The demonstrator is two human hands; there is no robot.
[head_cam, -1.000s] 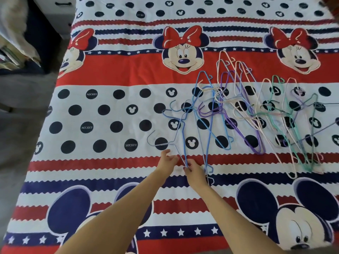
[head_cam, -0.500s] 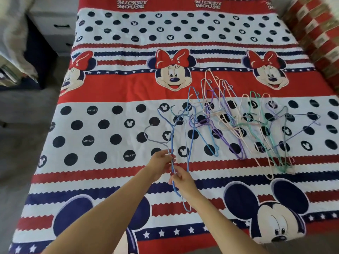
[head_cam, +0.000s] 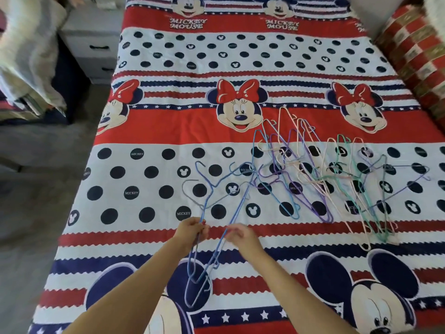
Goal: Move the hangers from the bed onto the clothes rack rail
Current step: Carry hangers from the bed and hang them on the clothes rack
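A: Start at the left. What is out beyond the left hand (head_cam: 191,231)?

B: Far left of it, a grey floor (head_cam: 36,201), some pale cloth (head_cam: 26,54) hanging at the edge, and a white drawer unit (head_cam: 92,44) up by the bed's far corner. The bed (head_cam: 149,131) itself, in a Mickey and Minnie cover, lies under both hands.

A: And the left hand's grip?

B: Its fingers are curled round thin wire. It holds a grey hanger (head_cam: 192,198) and a blue hanger (head_cam: 204,179). Their hooks reach up and left of the grip, raised off the cover; their long loops hang down below it, towards the person.

A: How many wires pass through that fist?

B: I cannot tell exactly; they bunch together there.

A: The right hand (head_cam: 240,236)?

B: Just beside the left one, a little lower. Its fingertips pinch another blue wire (head_cam: 237,201), which runs up and right from the grip towards the heap and down and left to meet the loops below the left hand. The motion blur hides how tightly the fingers close.

A: Where are the rest?

B: Up and to the right of the right hand: a tangled pile of hangers (head_cam: 337,179) in blue, purple, pink, cream and green, flat on the cover, well apart from both hands. Further right, a red checked cushion (head_cam: 414,56) sits at the bed's far edge.
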